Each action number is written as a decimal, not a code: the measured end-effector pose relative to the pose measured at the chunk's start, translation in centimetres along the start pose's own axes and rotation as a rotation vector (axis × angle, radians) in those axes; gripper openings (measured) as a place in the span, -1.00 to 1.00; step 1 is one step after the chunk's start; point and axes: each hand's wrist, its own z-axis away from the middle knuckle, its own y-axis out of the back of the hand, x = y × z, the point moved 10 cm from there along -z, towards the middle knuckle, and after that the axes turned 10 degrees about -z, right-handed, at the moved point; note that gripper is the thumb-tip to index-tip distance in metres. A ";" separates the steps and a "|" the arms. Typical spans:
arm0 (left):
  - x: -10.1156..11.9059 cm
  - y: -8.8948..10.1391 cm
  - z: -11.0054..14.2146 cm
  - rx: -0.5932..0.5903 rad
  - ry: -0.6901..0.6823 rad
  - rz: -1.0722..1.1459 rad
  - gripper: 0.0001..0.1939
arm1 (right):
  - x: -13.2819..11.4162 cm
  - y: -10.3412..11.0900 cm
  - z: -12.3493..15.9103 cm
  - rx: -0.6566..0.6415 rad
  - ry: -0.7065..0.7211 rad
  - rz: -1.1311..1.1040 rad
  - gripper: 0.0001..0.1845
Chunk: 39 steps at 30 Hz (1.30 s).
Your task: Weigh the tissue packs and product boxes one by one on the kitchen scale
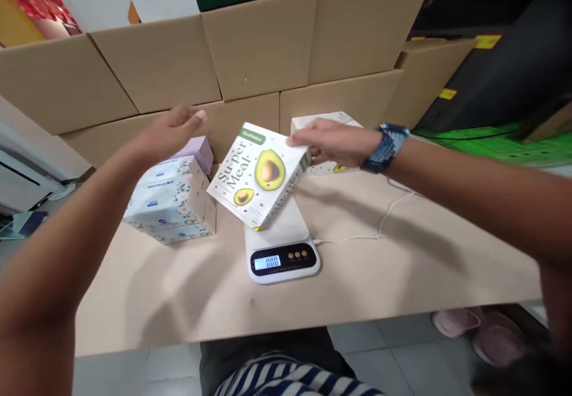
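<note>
My right hand [324, 141] grips a white "Super Meal" box [257, 175] with avocado pictures by its upper right corner. The box is tilted above a white digital kitchen scale [282, 254], whose display reads 0.00; whether its lower edge touches the weighing plate, I cannot tell. To the left, my left hand [181, 127] hovers open with nothing in it, thumb stretched out. Below that hand stand packs of tissues [172, 196] with a floral print, and a lilac box [199, 153] behind them, partly hidden by my forearm.
Behind my right hand stands another white box [328, 122] with an avocado print. A white cable [379, 232] runs right from the scale across the wooden table [357, 283]. Stacked cardboard boxes [263, 44] wall off the back. Pink shoes [496, 339] lie on the floor.
</note>
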 end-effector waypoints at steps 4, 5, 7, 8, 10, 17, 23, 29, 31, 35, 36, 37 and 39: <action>5.7 -1.1 13.6 0.115 -0.393 0.426 -0.33 | 9.5 2.4 2.7 0.071 -0.125 -0.172 -0.80; 7.0 -2.9 16.7 0.118 -0.458 0.456 -0.23 | 11.4 2.9 3.2 0.090 -0.147 -0.187 -0.79; 8.9 -7.9 20.5 0.048 -0.494 0.564 0.12 | 14.2 3.4 4.1 0.077 -0.191 -0.216 -0.75; 9.4 -10.8 21.2 -0.023 -0.470 0.631 0.22 | 15.2 3.4 4.4 0.056 -0.209 -0.220 -0.72; 10.4 -16.6 21.0 -0.227 -0.421 0.710 0.33 | 16.2 3.5 4.8 0.021 -0.222 -0.196 -0.64; 7.6 -20.7 15.6 -0.317 -0.269 0.952 0.31 | 15.6 1.2 5.7 -0.045 -0.050 0.029 -0.18; 6.4 -21.8 16.9 -0.360 -0.349 0.857 0.42 | 16.3 1.2 6.9 0.091 0.021 0.014 -0.09; 8.1 -21.3 18.4 -0.431 -0.362 0.909 0.42 | 17.5 0.1 7.0 -0.015 0.091 -0.168 -0.19; 8.5 -21.1 18.5 -0.424 -0.346 0.941 0.42 | 18.1 0.1 6.8 -0.036 0.114 -0.172 -0.22; 8.5 -21.3 18.6 -0.376 -0.304 0.937 0.33 | 18.8 0.4 6.7 -0.051 0.186 -0.197 -0.20; 8.4 -21.4 18.7 -0.364 -0.289 0.920 0.30 | 18.9 0.4 6.7 -0.052 0.195 -0.205 -0.21; 8.3 -21.6 18.8 -0.357 -0.274 0.898 0.26 | 19.0 0.5 6.6 -0.052 0.199 -0.207 -0.21; 8.2 -21.8 19.1 -0.349 -0.251 0.852 0.18 | 19.0 0.6 6.6 -0.050 0.210 -0.196 -0.20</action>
